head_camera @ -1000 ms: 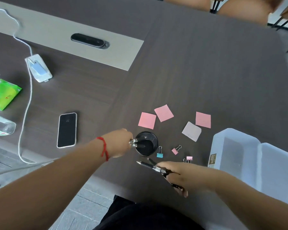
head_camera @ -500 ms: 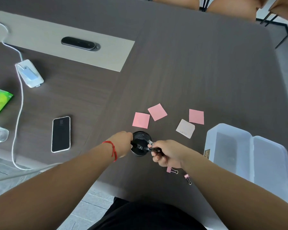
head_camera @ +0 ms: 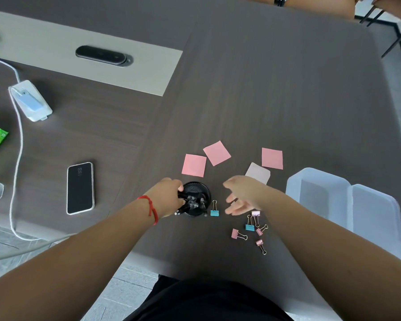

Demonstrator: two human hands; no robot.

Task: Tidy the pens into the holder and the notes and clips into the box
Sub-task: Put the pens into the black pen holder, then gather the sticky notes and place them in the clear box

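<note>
Near the table's (head_camera: 264, 89) front edge, the black mesh holder (head_camera: 196, 189) stands upright with several black pens (head_camera: 191, 203) in it. The left hand (head_camera: 168, 195) grips the pens at the holder's rim. The right hand (head_camera: 242, 196) hovers open and empty just beside it. Pink and teal clips (head_camera: 250, 224) lie scattered below that hand, pink notes (head_camera: 217, 152) beyond, the open clear box (head_camera: 320, 198) to the right.

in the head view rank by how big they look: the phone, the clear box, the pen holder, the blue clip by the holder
1. clear box
2. phone
3. pen holder
4. blue clip

None of these look close in size.
</note>
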